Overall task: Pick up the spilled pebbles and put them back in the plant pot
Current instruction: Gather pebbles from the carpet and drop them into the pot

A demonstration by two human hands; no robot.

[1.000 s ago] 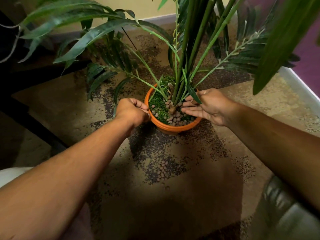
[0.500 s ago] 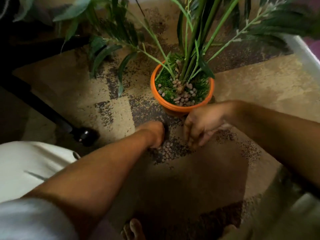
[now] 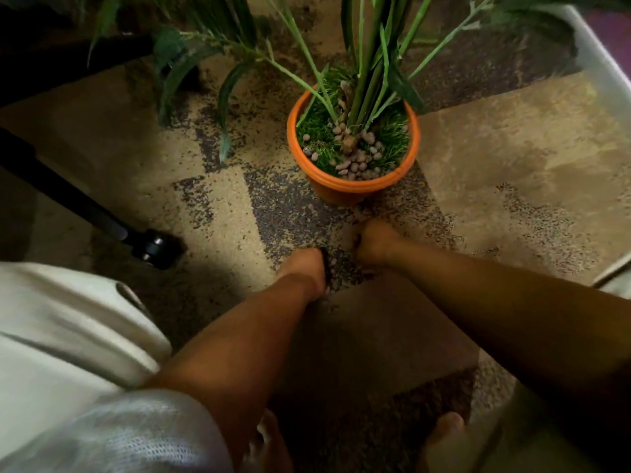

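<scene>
Both hands down on the carpet (image 3: 211,213) just in front of the plant pot (image 3: 351,191), left hand (image 3: 305,272) and right hand (image 3: 375,243) curled to gather spilled pebbles (image 3: 330,291); grip contents can't tell. Pot close for dropping.

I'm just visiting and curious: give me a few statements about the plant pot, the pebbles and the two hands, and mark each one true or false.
1. The plant pot is orange and stands upright on the carpet. True.
2. Both hands are inside the pot. False: the left hand and right hand are down on the carpet in front of it.
3. Some pebbles lie in the pot on the green grass-like filling. True.
4. The pot holds no plant. False: tall green stems rise from it.
5. The person wears gloves. False: both hands are bare.
</scene>
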